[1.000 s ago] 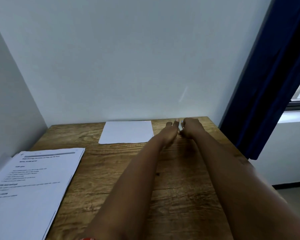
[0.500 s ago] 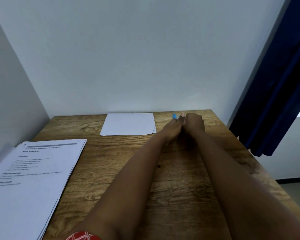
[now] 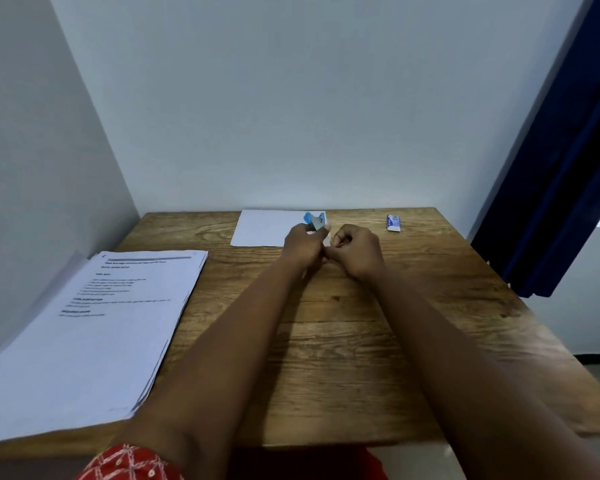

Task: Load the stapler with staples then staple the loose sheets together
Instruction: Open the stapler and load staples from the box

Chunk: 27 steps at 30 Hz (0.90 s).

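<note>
A small blue and silver stapler (image 3: 315, 222) sticks up out of my left hand (image 3: 305, 247), which grips it above the far middle of the wooden table (image 3: 343, 341). My right hand (image 3: 355, 250) is curled right beside it, fingertips pinched at the stapler's near end; what they pinch is too small to make out. A small blue and white staple box (image 3: 393, 223) lies on the table to the right of my hands. A stack of printed loose sheets (image 3: 94, 334) lies at the left. A blank white sheet (image 3: 264, 228) lies at the back, partly behind my left hand.
White walls close off the table at the back and left. A dark blue curtain (image 3: 561, 168) hangs at the right beyond the table's edge. A red patterned sleeve (image 3: 129, 462) shows at the bottom.
Both hands have drawn back from the table's far edge and lifted the stapler, which now shows above my left hand. The staple box has come into view. The camera has tilted.
</note>
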### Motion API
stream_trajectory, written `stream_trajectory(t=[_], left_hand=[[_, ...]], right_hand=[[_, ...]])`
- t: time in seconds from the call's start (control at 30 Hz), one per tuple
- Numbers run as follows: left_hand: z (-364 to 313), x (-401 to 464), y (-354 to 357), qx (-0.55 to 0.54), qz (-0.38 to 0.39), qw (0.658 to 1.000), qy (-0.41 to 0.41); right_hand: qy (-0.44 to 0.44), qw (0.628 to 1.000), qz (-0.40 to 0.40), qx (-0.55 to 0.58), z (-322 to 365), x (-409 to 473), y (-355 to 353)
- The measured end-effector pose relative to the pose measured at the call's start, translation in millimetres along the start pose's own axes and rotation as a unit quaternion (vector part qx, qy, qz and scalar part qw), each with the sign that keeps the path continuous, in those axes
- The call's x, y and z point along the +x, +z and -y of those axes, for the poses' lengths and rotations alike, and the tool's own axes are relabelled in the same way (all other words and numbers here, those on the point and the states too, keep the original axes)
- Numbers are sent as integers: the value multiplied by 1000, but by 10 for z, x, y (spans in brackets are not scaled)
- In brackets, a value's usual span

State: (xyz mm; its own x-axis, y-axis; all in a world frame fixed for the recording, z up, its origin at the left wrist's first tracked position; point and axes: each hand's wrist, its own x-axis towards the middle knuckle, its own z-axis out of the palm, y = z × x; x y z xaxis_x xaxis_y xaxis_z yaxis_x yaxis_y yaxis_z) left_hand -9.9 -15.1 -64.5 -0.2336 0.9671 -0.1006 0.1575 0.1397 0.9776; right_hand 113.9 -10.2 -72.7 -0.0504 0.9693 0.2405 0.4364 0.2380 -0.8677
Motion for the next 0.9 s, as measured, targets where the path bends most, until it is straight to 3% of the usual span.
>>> stream_trajectory(t=[0.13,0.27,0.37,0.53,0.77,0.9], left_hand=[[119,-425,-474,-39,-13,999,5],[172,-503,-605,48,0,997,53],[280,-572,-704,105,3,988,109],[486,-674,-767,118,-37,984,131],[620,-728,-738,156,-65,967,191],[628,-774,-724,233,-62,936,258]], right_hand=[[-17,989,84,124,121,-394,291],[46,969,45,237,139,-447,395],[57,968,2,246,159,-435,467],[58,955,60,285,136,-468,557],[48,963,87,252,88,-496,553],[46,969,82,229,97,-526,571]])
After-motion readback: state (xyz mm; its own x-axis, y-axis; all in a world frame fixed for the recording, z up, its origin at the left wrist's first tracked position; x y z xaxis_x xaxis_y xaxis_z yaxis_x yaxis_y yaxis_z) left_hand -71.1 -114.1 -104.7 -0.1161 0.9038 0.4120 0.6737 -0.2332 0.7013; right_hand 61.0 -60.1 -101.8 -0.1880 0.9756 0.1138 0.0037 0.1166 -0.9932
